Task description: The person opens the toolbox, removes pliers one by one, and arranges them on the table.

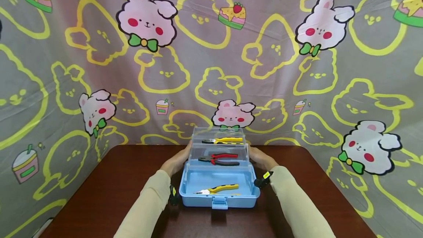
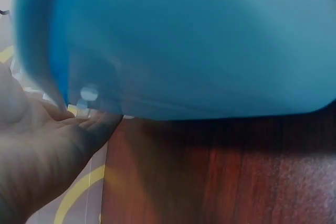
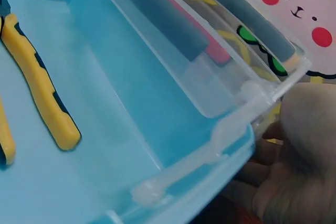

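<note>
A light-blue toolbox (image 1: 220,198) stands on the table with its clear tiered trays (image 1: 198,150) raised toward the back. Yellow-handled pliers (image 1: 219,188) lie in its bottom, red-and-black pliers (image 1: 219,159) on the middle tray, and more yellow pliers (image 1: 228,140) on the top one. My left hand (image 1: 180,160) grips the box's rear left side; the left wrist view has its fingers (image 2: 97,127) at the lower back corner. Opposite, my right hand (image 1: 261,158) holds the rear right side, with curled fingers (image 3: 257,174) partly hidden behind the box wall.
The toolbox sits mid-table on a dark reddish-brown table (image 1: 132,168). A front latch (image 1: 219,203) faces me. Close behind the table hangs a patterned cloth (image 1: 211,65), which also encloses both sides. White link arms (image 3: 210,156) join the trays to the box.
</note>
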